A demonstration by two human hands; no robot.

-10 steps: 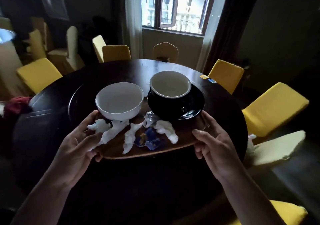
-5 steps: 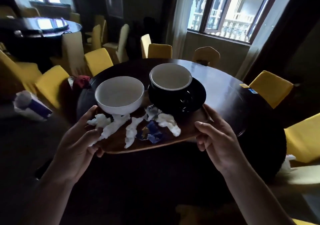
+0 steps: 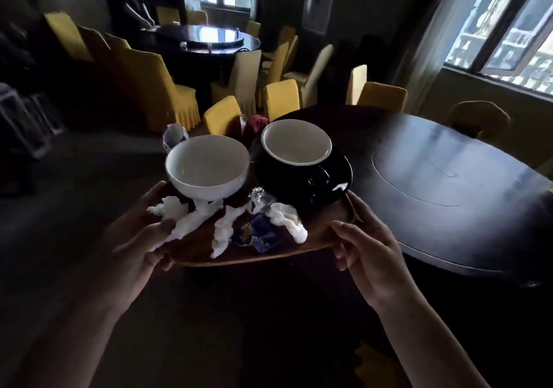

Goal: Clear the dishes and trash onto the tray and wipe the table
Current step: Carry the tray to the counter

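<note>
I hold a wooden tray [image 3: 323,238] in the air, left of the dark round table [image 3: 443,172]. My left hand [image 3: 134,238] grips its left edge and my right hand [image 3: 371,247] grips its right edge. On the tray stand an empty white bowl [image 3: 208,166] and a black cup [image 3: 296,145] with a white inside on a black saucer [image 3: 329,184]. Crumpled white tissues [image 3: 287,220] and a blue wrapper [image 3: 260,235] lie along the tray's near side.
The table has a round turntable [image 3: 449,169] in its middle. Yellow-covered chairs [image 3: 281,97] ring it and fill the room behind. A second round table [image 3: 206,40] stands at the back, with a person [image 3: 134,1] beside it. Windows [image 3: 502,37] are at the right.
The view has swung to the left with the tray in both hands. The table now lies to the right of the tray instead of under it. The second table and more chairs came into view.
</note>
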